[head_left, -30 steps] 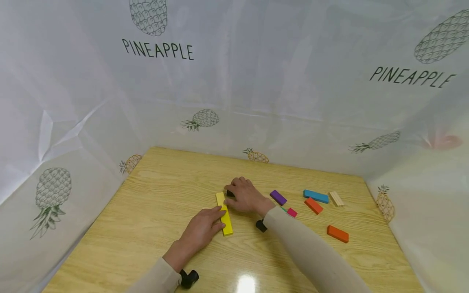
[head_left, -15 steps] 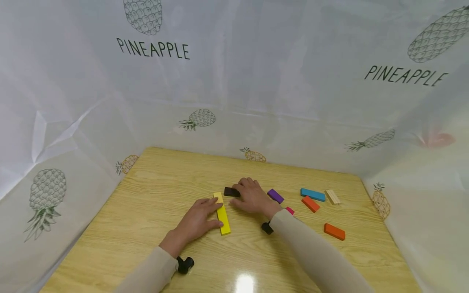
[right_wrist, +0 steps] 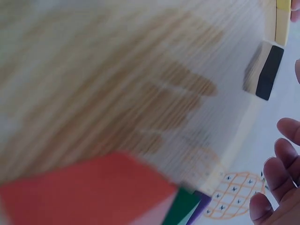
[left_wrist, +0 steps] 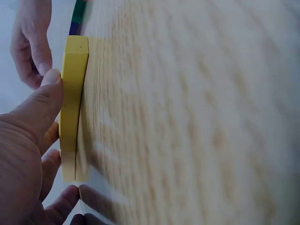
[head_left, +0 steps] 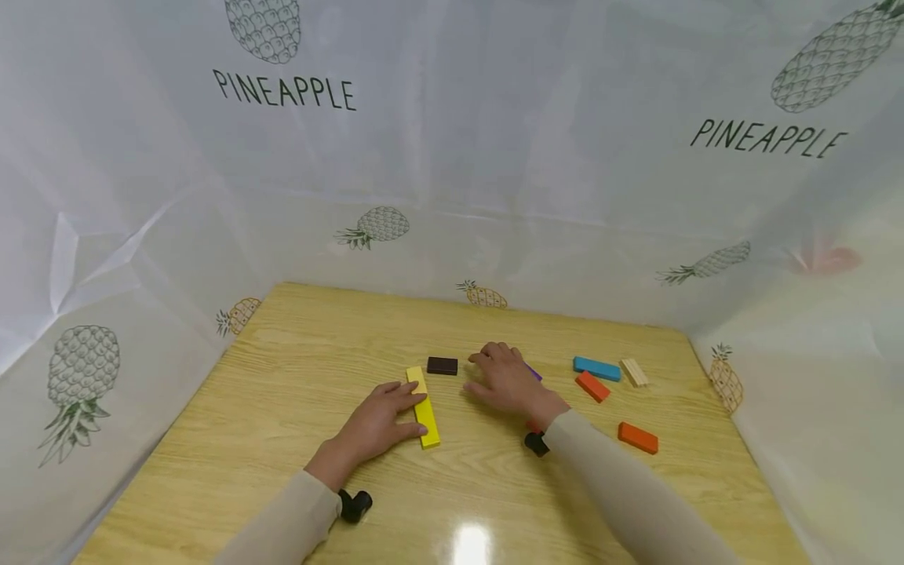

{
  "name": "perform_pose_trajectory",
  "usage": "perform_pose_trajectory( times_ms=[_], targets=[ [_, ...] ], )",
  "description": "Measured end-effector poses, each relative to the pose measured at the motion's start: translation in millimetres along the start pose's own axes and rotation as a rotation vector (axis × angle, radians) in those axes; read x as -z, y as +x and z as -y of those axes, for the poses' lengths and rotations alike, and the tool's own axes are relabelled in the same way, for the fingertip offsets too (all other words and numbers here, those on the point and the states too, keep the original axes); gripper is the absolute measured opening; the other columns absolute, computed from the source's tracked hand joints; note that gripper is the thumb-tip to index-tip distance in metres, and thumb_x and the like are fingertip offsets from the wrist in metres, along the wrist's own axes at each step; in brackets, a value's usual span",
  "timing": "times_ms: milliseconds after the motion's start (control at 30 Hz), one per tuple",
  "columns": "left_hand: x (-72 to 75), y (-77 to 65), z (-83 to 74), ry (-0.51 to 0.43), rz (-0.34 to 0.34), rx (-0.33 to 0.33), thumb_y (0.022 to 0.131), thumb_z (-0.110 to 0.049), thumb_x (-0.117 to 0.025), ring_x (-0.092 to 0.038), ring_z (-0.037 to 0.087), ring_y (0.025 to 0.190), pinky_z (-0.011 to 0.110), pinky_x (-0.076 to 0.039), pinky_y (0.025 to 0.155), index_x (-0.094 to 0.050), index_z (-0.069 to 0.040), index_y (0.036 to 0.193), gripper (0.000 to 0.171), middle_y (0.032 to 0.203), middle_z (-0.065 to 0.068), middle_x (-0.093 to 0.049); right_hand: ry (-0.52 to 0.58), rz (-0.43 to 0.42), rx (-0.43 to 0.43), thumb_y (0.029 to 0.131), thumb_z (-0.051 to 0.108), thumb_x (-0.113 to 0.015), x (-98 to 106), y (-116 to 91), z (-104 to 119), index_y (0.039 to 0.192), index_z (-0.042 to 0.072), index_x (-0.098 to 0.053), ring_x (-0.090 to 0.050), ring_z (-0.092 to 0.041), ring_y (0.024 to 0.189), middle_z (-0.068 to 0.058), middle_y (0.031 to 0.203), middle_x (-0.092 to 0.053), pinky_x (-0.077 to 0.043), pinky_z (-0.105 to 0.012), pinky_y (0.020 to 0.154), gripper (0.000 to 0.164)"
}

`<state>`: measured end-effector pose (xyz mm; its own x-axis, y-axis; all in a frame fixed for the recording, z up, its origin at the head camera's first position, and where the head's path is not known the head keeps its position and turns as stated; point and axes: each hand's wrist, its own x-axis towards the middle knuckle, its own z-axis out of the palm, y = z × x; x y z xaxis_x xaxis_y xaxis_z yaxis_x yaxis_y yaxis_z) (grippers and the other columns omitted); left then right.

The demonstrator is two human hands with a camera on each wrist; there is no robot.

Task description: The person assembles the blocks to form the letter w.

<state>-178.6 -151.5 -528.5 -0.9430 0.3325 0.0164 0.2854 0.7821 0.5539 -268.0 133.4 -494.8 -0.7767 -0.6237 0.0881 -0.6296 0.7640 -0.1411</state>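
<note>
My left hand [head_left: 377, 420] rests its fingers on a long yellow bar [head_left: 424, 412], which lies lengthwise away from me. In the left wrist view the bar [left_wrist: 72, 93] has a paler far end, and the thumb touches its top edge. A black block [head_left: 442, 366] lies crosswise just right of the bar's far end. My right hand [head_left: 508, 380] hovers to the right of the black block, fingers apart and holding nothing. It partly hides a purple block [head_left: 534, 373]. Under the right wrist, the right wrist view shows a red block [right_wrist: 89, 187] and a green block [right_wrist: 180, 206].
Farther right on the wooden table [head_left: 318, 337] lie a blue block [head_left: 596, 369], an orange-red block [head_left: 592, 386], a plain wood block [head_left: 634, 373] and another orange-red block [head_left: 638, 438]. A white pineapple-print sheet [head_left: 523, 157] encloses the table's back and sides.
My right hand has let go of the black block and drawn away to the right, uncovering it. The left hand stays at the yellow bar. The head view has shifted slightly.
</note>
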Motion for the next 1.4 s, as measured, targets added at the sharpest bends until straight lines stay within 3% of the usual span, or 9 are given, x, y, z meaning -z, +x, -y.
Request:
perform_pose_trajectory(
  times_ms=[400,633,1000,1200,1400],
  targets=[
    [1.0,-0.2,-5.7,-0.069,0.009,0.038,0.095,-0.045,-0.077,-0.033,0.037,0.157,0.061,-0.037,0.122,-0.063,-0.021,0.149,0.061,0.166,0.002,-0.046,0.023,-0.09,-0.039,0.103,0.045,-0.068,11,-48,-24,0.138,0.006,-0.065,-0.053,-0.032,0.112,-0.012,0.127,-0.059,-0.044,-0.051,0.092,0.052],
    [-0.7,0.4,-1.6,-0.071,0.01,0.034,0.095,-0.045,-0.077,-0.032,0.036,0.157,0.061,-0.037,0.123,-0.063,-0.021,0.15,0.061,0.166,0.002,-0.045,0.034,-0.132,-0.045,0.101,0.043,-0.072,12,-78,-35,0.139,0.007,-0.065,-0.055,-0.034,0.113,-0.014,0.127,-0.061,-0.046,-0.052,0.09,0.052],
    [-1.6,0.3,-2.8,-0.085,0.017,0.036,0.095,-0.046,-0.077,-0.031,0.036,0.158,0.061,-0.035,0.124,-0.062,-0.021,0.15,0.062,0.167,0.001,-0.044,-0.094,-0.228,-0.026,0.09,0.043,-0.083,7,-125,-39,0.106,0.007,-0.067,-0.052,-0.027,0.095,-0.007,0.104,-0.062,-0.042,-0.042,0.081,0.042],
    [-0.3,-0.6,-5.1,-0.081,0.015,0.04,0.095,-0.045,-0.078,-0.032,0.036,0.158,0.061,-0.036,0.123,-0.063,-0.02,0.15,0.062,0.166,0.002,-0.045,-0.111,-0.23,-0.034,0.09,0.044,-0.081,2,-138,-41,0.096,0.013,-0.062,-0.045,-0.021,0.088,0.0,0.095,-0.054,-0.034,-0.035,0.077,0.037],
    [0.3,-1.2,-5.7,-0.084,0.013,0.035,0.095,-0.044,-0.078,-0.032,0.037,0.157,0.062,-0.036,0.123,-0.063,-0.02,0.15,0.062,0.166,0.003,-0.045,-0.113,-0.222,-0.041,0.092,0.044,-0.079,-1,-139,-41,0.097,0.015,-0.063,-0.047,-0.021,0.09,0.0,0.096,-0.057,-0.034,-0.035,0.076,0.034]
  ],
)
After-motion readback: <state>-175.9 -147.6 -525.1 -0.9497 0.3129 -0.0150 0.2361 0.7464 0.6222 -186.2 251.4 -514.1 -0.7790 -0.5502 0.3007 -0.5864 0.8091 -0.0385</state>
